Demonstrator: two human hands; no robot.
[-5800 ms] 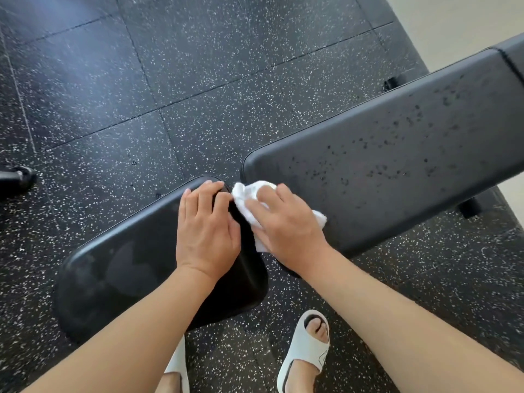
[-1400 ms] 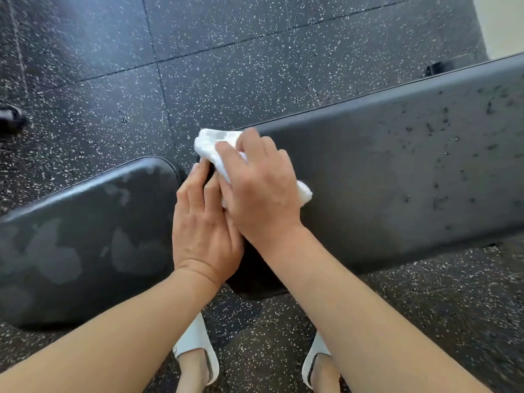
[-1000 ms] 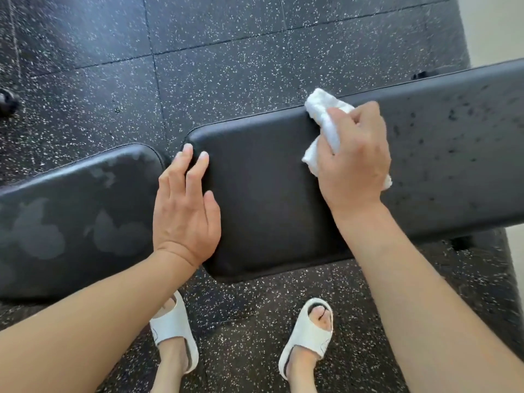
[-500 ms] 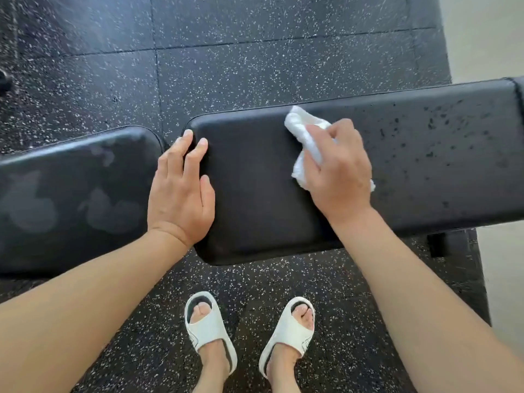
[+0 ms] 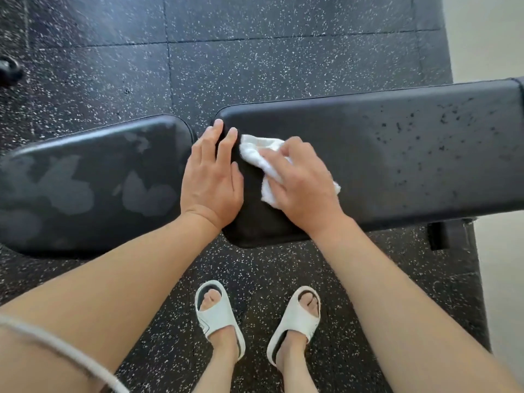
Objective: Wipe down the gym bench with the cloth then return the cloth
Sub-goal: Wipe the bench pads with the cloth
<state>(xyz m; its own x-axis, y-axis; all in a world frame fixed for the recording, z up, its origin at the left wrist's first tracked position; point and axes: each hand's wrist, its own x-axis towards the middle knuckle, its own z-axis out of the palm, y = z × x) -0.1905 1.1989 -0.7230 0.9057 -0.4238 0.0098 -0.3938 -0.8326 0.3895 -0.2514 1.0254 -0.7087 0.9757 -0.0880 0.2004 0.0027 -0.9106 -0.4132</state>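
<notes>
The black gym bench has a long back pad [image 5: 397, 165] on the right and a shorter seat pad [image 5: 93, 182] on the left, with a narrow gap between them. Dark droplets speckle the right part of the long pad; dull smears mark the seat pad. My right hand [image 5: 303, 191] grips a crumpled white cloth [image 5: 262, 156] and presses it onto the left end of the long pad. My left hand [image 5: 211, 180] lies flat, fingers straight, over that pad's left edge, just beside the cloth.
Black speckled rubber floor tiles [image 5: 255, 66] surround the bench. My feet in white slides [image 5: 218, 316] stand just in front of it. A black bench foot [image 5: 436, 235] shows under the right side. Pale floor [image 5: 487, 32] lies at the far right, and a dark object [image 5: 8, 70] at the left edge.
My right hand has swept the cloth leftward along the long pad, from its middle to its left end, stopping next to my left hand, which has stayed in place.
</notes>
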